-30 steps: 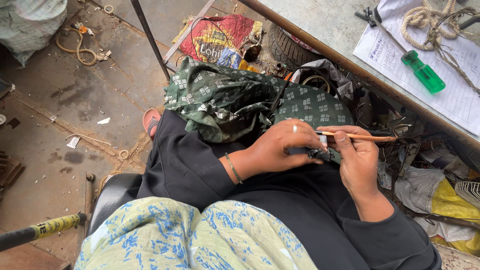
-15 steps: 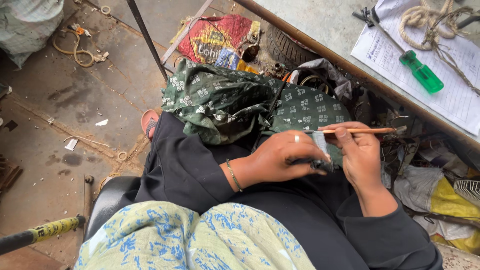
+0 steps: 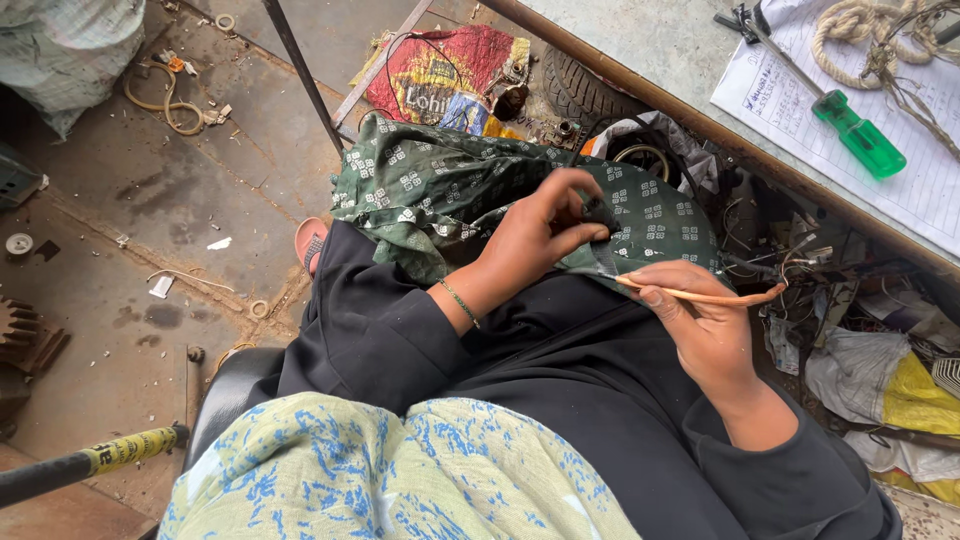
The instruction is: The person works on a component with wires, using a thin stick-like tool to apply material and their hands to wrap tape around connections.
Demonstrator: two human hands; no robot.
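rod axis: thin copper rod lies nearly level, pointing right.
right hand: pinches the rod's left end.
left hand: closed on green patterned cloth, just beside the rod's near tip.

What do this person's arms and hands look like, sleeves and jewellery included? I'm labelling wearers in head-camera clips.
Both arms wear long, loose black fabric sleeves reaching the wrists. The left hand is bare, with a thin gold-coloured bangle on its wrist. The right hand is bare too; no bangle or ring shows on it. No gloves, no markings.
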